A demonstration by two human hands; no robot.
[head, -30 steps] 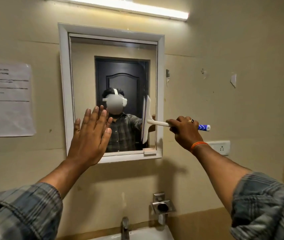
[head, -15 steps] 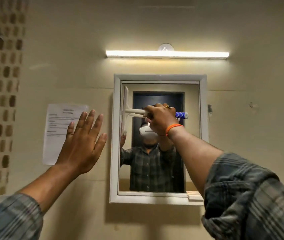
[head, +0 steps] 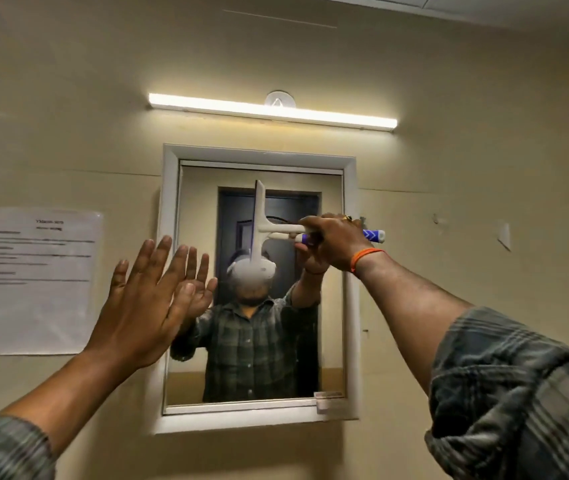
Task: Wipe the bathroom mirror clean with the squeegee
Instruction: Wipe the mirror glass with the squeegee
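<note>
Squeegee (head: 259, 226) blade stands upright on the mirror (head: 276, 341) — my right hand (head: 335, 242) grips its handle, my left hand (head: 141, 306) raised with fingers spread.

Glossy mirror (head: 276, 341), white plastic squeegee (head: 258, 223), matt wall (head: 483, 202).

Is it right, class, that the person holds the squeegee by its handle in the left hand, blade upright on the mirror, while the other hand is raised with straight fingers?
Not quite. The head view shows the right hand gripping the squeegee by its handle, blade upright on the mirror. The left hand is the one raised with straight fingers, holding nothing.
</note>
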